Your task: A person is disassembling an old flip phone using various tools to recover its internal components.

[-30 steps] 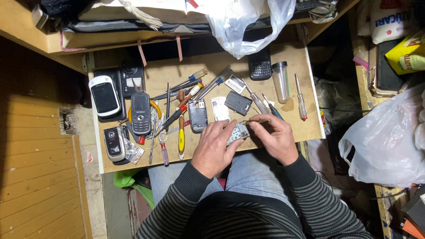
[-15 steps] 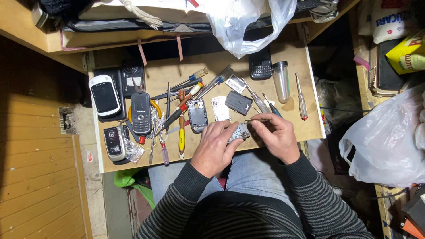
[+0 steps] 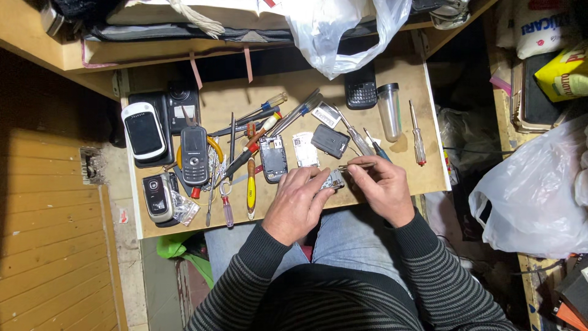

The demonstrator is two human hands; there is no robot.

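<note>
Left hand (image 3: pixel 298 201) grips a small silvery phone part (image 3: pixel 334 179); right hand (image 3: pixel 381 184) pinches thin tweezers (image 3: pixel 355 165).

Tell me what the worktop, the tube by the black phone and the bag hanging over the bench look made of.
Worktop: bare unfinished wood or board, matte tan with stains. Tube: clear plastic probably, see-through with a dark cap. Bag: thin translucent plastic film, crinkled and glossy.
</note>
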